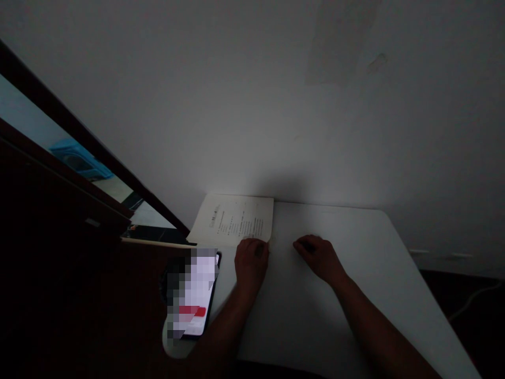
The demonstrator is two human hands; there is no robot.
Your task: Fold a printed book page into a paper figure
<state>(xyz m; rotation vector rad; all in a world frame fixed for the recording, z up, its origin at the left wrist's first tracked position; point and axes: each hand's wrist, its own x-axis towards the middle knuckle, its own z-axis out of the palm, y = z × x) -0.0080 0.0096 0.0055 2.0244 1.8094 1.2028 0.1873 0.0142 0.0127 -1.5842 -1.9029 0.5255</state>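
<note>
A booklet (pixel 224 218) with printed lines lies at the far left of the white table (pixel 307 316), close to the wall. My left hand (pixel 251 266) is closed at the booklet's near right corner, its fingers curled over the paper edge. To the right, apart from the booklet, my right hand (pixel 319 257) is held low over the tabletop. Its thumb and fingers are drawn together, and anything between them is too dark to make out.
A lit phone (pixel 199 295), partly blurred out, lies by the table's left edge, beside my left forearm. A dark-framed mirror-like panel (pixel 138 210) leans at the left. The pale wall (pixel 244 105) rises behind the table. A thin cable (pixel 473 296) hangs at the far right.
</note>
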